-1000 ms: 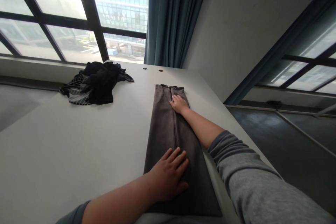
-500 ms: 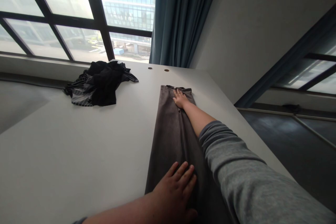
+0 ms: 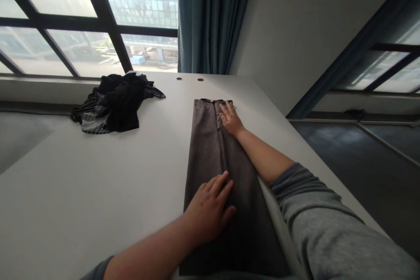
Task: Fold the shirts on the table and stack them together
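Observation:
A long grey-brown garment point(image 3: 204, 148) lies flat on the white table, its waistband at the far end and a dark seam line down its middle. Whether it is a skirt or trousers, I cannot tell. Near the waistband, my right hand point(image 3: 231, 119) rests on its right side with fingers extended. My left hand point(image 3: 210, 208) lies over the middle of the cloth, lower down, fingers stretched forward across the seam. Neither hand grips the fabric. The lower end runs toward the bottom of the view.
A crumpled heap of black and striped clothing point(image 3: 120, 103) sits at the back left of the white table point(image 3: 131, 175). Two round holes are set near the table's far edge. Beyond it are a window point(image 3: 147, 0) and a blue curtain point(image 3: 210, 17); a pale wall stands at right.
My left hand has moved up the garment, away from me. The right hand has shifted slightly to the right beside the seam. The whole view has moved a little.

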Demonstrator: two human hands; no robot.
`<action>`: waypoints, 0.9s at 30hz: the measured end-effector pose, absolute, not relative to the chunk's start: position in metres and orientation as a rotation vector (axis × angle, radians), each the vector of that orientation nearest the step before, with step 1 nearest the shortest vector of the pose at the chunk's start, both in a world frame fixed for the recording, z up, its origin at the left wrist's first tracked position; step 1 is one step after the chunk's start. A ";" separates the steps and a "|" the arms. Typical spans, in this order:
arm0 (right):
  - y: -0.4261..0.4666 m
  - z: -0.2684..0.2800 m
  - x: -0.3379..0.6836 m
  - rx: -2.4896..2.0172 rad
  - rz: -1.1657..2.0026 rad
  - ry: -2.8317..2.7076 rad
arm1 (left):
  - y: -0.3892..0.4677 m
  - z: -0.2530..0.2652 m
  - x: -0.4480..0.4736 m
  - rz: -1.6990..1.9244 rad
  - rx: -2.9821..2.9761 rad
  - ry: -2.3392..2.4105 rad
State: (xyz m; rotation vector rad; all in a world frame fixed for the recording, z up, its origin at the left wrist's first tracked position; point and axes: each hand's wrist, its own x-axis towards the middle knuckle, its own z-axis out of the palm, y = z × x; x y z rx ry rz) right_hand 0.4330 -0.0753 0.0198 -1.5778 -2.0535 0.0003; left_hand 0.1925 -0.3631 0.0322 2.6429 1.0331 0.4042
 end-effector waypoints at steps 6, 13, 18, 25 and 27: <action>-0.289 0.007 0.471 -1.331 0.140 -2.271 | -0.338 0.009 0.186 0.396 2.716 1.267; -0.437 0.024 0.459 -1.226 0.465 -2.560 | -0.353 0.000 0.183 0.388 2.839 1.168; -0.468 0.038 0.457 -1.205 0.558 -2.605 | -0.385 0.004 0.165 0.354 2.882 0.982; -0.495 0.033 0.477 -1.144 0.649 -2.509 | -0.418 0.024 0.099 0.246 2.710 0.791; -0.498 0.028 0.486 -1.114 0.649 -2.439 | -0.421 0.028 0.074 0.261 2.648 0.742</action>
